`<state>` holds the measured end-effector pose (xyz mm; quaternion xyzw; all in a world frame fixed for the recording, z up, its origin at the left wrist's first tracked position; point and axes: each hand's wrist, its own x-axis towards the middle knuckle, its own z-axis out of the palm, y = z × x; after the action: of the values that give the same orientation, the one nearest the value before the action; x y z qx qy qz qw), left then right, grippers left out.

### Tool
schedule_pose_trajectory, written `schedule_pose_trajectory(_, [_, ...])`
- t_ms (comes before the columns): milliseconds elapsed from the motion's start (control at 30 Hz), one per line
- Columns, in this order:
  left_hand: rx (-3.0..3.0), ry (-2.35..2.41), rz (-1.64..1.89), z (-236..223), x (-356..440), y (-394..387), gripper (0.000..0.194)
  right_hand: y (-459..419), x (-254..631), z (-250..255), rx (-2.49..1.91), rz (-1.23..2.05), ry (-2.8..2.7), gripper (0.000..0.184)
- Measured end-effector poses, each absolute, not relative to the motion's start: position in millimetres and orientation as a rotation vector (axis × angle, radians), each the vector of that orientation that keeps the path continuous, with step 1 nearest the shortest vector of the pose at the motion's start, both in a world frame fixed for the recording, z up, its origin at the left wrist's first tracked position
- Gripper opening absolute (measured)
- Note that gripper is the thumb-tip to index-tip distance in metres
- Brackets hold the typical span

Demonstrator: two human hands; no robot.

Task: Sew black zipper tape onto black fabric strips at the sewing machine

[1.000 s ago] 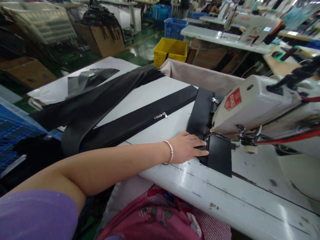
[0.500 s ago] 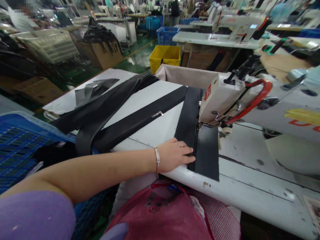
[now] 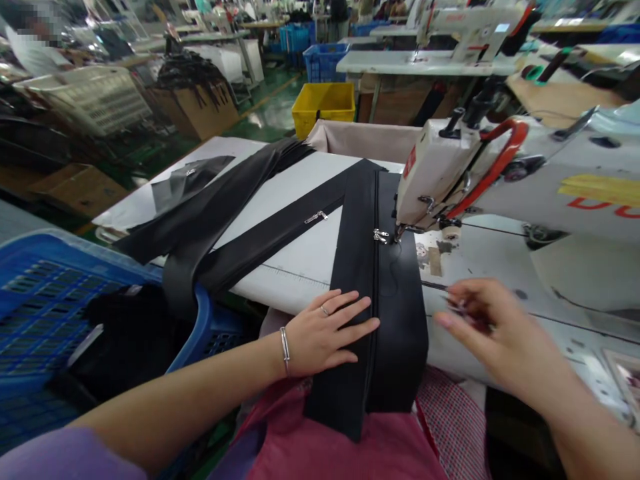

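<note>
My left hand point(image 3: 333, 330) lies flat with fingers spread on a black zippered panel point(image 3: 403, 307). The panel runs from the sewing machine point(image 3: 425, 180) over the table's front edge towards my lap. Its silver zipper slider point(image 3: 381, 236) sits just left of the machine's needle area, with a loose dark thread near it. My right hand point(image 3: 493, 333) is raised right of the panel, fingers closed; something small with a metallic glint shows at the fingertips, too blurred to name. Further left, another black zippered strip point(image 3: 270, 243) with a silver pull lies diagonally on the table.
Black strips point(image 3: 227, 190) drape across the table's left side into a blue basket point(image 3: 200, 333). A yellow bin point(image 3: 323, 107) stands beyond the table, near a blue crate point(image 3: 325, 61). Another sewing machine point(image 3: 465, 33) is behind. A person point(image 3: 35, 43) is at the far left.
The black panel has come towards me, over the table edge, and its slider now shows beside the needle area. My left hand has shifted nearer and spread. My right hand has entered view.
</note>
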<state>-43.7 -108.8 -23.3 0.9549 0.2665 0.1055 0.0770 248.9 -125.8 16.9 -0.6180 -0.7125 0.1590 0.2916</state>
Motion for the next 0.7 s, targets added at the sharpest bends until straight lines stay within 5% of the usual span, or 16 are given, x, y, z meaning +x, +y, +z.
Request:
schedule_pose_trajectory(200, [2.949, 0.812, 0.289, -31.7, -48.0, -115.9, 0.069, -97.7, 207.3, -15.1, -1.503, 0.423, -2.157, 0.017])
schedule_pose_trajectory(700, [3.144, 0.799, 0.643, -47.8, -45.8, -103.6, 0.04, -86.9, 199.2, -15.1, -1.46, 0.281, -2.272, 0.017])
